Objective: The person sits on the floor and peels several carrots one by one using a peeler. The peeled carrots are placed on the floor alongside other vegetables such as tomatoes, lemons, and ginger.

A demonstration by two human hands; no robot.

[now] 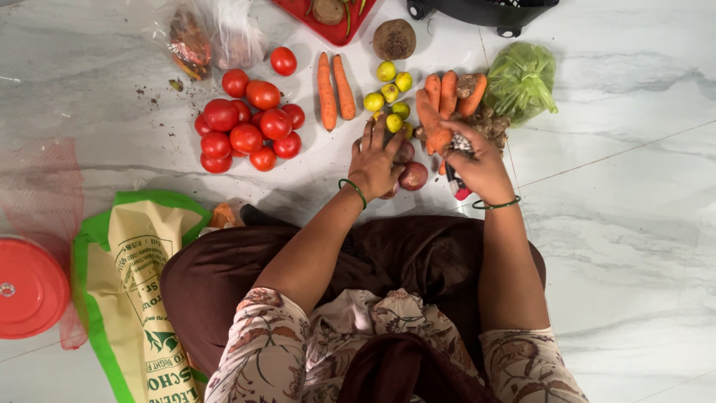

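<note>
A: On marble floor (634, 224), left hand (375, 166) — state?
B: Fingers spread, palm down on the reddish round vegetables (412, 176); lemons (389, 95) just at its 12 o'clock.
A: Right hand (477, 160)?
B: Curled around a small dark tool with a red end (456, 183), fingertips touching the carrot bunch (441, 104) at its 11 o'clock.
A: Rest?
B: Tomato pile (250, 127) at 9 o'clock of the left hand, two loose carrots (335, 88) between tomatoes and lemons, green bag (522, 78) at 1 o'clock of the right hand.
</note>
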